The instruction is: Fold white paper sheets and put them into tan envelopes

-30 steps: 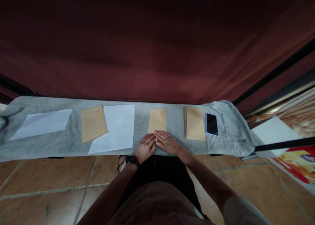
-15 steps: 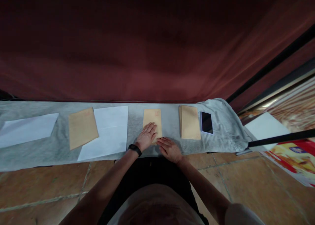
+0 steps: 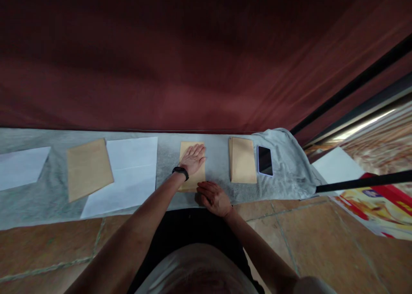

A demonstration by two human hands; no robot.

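Observation:
A tan paper envelope (image 3: 194,183) lies flat on the grey cloth in front of me, long side pointing away. My left hand (image 3: 192,159), with a black band on its wrist, rests palm down on the envelope's upper part, fingers stretched out and slightly apart. At the envelope's lower right corner is my right hand (image 3: 215,197). Its fingers are bent a little and touch the corner, while the thumb stands apart from them below. The envelope's middle is partly hidden under my left hand and wrist.
Right of my hands lie a stack of tan envelopes (image 3: 243,161) and a phone (image 3: 265,161). To the left, another tan envelope (image 3: 89,169) overlaps a large white sheet (image 3: 133,165); a second white sheet (image 3: 22,167) lies farther left. A dark red curtain (image 3: 193,88) hangs behind the cloth-covered surface (image 3: 289,174).
My left hand has slid away from me, up the envelope towards its far end. My right hand stays by the lower right corner. The view has shifted slightly to the right.

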